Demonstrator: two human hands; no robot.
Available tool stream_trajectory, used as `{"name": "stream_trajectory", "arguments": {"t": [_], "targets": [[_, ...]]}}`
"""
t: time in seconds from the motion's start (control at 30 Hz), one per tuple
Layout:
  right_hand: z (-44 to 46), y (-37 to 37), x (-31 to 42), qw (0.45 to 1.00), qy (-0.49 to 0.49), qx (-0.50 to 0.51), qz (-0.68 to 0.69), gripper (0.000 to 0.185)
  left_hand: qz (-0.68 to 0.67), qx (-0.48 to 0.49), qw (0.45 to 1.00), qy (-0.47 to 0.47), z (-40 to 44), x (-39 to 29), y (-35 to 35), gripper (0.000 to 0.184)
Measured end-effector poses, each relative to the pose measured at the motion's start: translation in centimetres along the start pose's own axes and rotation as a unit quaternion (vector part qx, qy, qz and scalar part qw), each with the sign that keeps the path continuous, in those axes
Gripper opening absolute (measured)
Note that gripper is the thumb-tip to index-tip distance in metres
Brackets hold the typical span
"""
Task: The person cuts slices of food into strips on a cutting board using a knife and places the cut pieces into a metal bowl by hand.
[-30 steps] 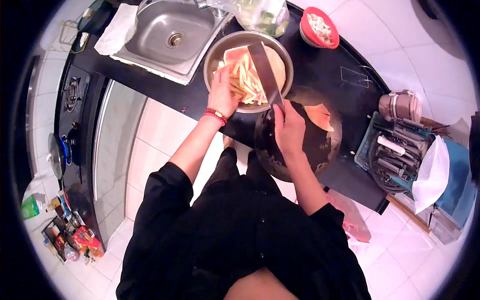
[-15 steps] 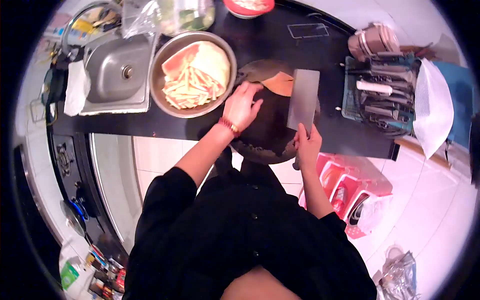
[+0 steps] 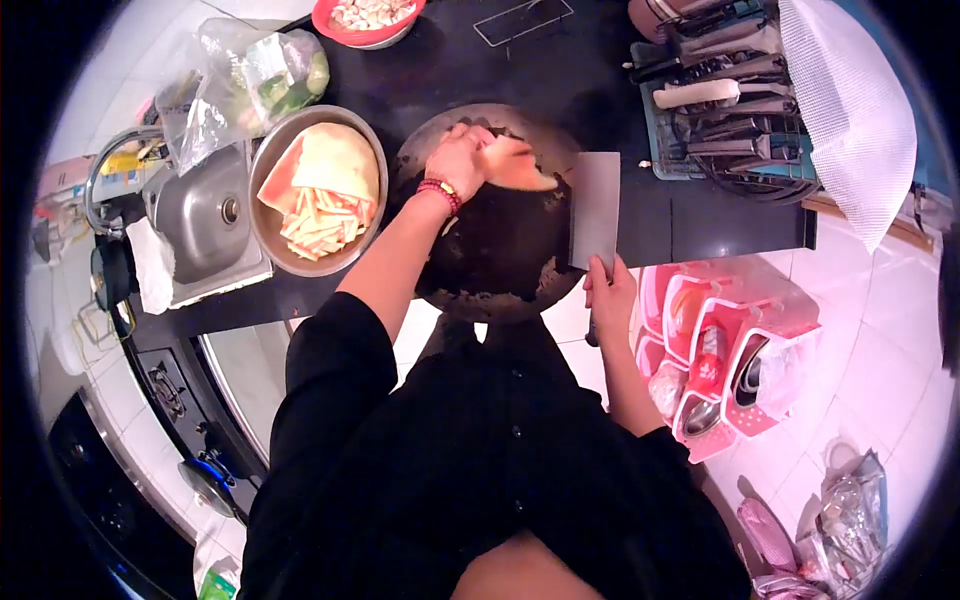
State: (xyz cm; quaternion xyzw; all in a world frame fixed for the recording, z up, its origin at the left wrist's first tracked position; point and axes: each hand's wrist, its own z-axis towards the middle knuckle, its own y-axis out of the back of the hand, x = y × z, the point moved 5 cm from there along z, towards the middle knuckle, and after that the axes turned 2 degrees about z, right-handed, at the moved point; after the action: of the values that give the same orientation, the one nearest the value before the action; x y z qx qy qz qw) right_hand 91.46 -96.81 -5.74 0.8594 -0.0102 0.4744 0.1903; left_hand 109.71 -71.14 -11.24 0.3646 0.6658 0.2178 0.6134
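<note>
A cleaver is held by its handle in my right hand; its broad blade stands over the right edge of the round dark cutting board. On the far part of the board, my left hand has its fingers closed on the left end of a thin, pale orange flat piece. The piece's right end shows free of the hand. Left of that hand is a metal bowl with a pale folded slab and cut strips in it.
A steel sink lies left of the bowl, with plastic bags of green produce behind. A red-rimmed bowl stands at the back. Several knives and utensils fill a rack at right. Pink bins stand below the counter.
My left hand has moved from the board's left edge onto the flat piece and closed on it. The cleaver stays in my right hand. The view has shifted and turned.
</note>
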Motion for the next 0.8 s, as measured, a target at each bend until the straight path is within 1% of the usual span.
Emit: {"name": "stream_trajectory", "arguments": {"t": [0.03, 0.07, 0.1, 0.13, 0.17, 0.2, 0.23, 0.3, 0.33, 0.37, 0.4, 0.43, 0.47, 0.53, 0.57, 0.63, 0.7, 0.73, 0.8], "targets": [[0.3, 0.4, 0.0, 1.0, 0.006, -0.004, -0.017, 0.02, 0.001, 0.002, 1.0, -0.001, -0.2, 0.2, -0.2, 0.034], [0.9, 0.9, -0.7, 0.997, 0.033, -0.013, -0.069, 0.021, -0.021, 0.057, 0.998, -0.035, -0.8, 0.1, -0.9, 0.031], [1.1, 1.3, -0.7, 0.997, 0.031, -0.013, -0.069, 0.021, -0.044, 0.113, 0.99, -0.067, -1.7, -0.7, -1.3, 0.029], [1.3, 1.5, -0.6, 0.995, 0.041, -0.011, -0.093, 0.021, -0.047, 0.123, 0.985, -0.111, -2.7, -1.6, -1.2, 0.027], [1.4, 1.6, -0.5, 0.992, 0.051, -0.008, -0.117, 0.022, -0.041, 0.134, 0.984, -0.112, -3.8, -2.2, -1.2, 0.042], [1.4, 1.7, -0.1, 0.983, 0.077, -0.006, -0.166, 0.022, -0.037, 0.128, 0.981, -0.139, -4.7, -2.4, -1.0, 0.045], [1.4, 1.8, -0.3, 0.983, 0.074, -0.004, -0.167, 0.022, -0.032, 0.122, 0.978, -0.165, -5.6, -2.3, -0.6, 0.048], [1.3, 1.4, -0.9, 0.979, 0.07, 0.025, -0.19, 0.021, 0.007, 0.014, 0.989, -0.15, -7.8, -2.2, 1.6, 0.053], [1.2, 1.3, -1.1, 0.979, 0.069, 0.025, -0.19, 0.021, 0.045, -0.012, 0.993, -0.105, -8.9, -1.8, 2.5, 0.054], [1.1, 1.1, -1.2, 0.972, 0.094, 0.025, -0.214, 0.021, 0.057, -0.037, 0.995, -0.068, -9.9, -1.0, 2.8, 0.047], [1.0, 0.9, -1.3, 0.964, 0.119, 0.024, -0.237, 0.021, 0.063, -0.026, 0.997, -0.032, -10.8, -0.2, 2.7, 0.041], [1.0, 0.7, -1.7, 0.964, 0.119, 0.026, -0.238, 0.021, 0.069, -0.016, 0.997, 0.005, -11.4, 0.7, 2.5, 0.035], [1.1, 0.6, -2.1, 0.966, 0.117, 0.027, -0.228, 0.02, 0.07, -0.016, 0.997, 0.008, -11.8, 1.4, 2.3, 0.035], [1.3, 0.4, -2.3, 0.969, 0.116, 0.029, -0.218, 0.019, -0.031, 0.005, 0.998, 0.046, -12.3, 2.6, 1.7, 0.024], [1.5, 0.4, -2.3, 0.968, 0.118, 0.029, -0.218, 0.019, -0.031, 0.004, 0.998, 0.047, -12.4, 2.9, 1.4, 0.024], [1.6, 0.5, -1.8, 0.967, 0.122, 0.031, -0.22, 0.019, -0.025, -0.041, 0.999, 0.002, -12.5, 2.7, 1.6, 0.02], [1.7, 0.4, -1.5, 0.967, 0.092, 0.043, -0.232, 0.02, -0.005, -0.045, 0.999, -0.01, -12.1, 2.8, 1.3, 0.021], [1.7, 0.4, -1.5, 0.967, 0.094, 0.044, -0.233, 0.02, 0.014, -0.047, 0.999, -0.024, -12.0, 2.6, 1.3, 0.022], [1.6, 0.4, -0.8, 0.959, 0.132, 0.037, -0.248, 0.021, -0.001, -0.059, 0.998, -0.038, -12.3, 2.1, 1.8, 0.022]]}}
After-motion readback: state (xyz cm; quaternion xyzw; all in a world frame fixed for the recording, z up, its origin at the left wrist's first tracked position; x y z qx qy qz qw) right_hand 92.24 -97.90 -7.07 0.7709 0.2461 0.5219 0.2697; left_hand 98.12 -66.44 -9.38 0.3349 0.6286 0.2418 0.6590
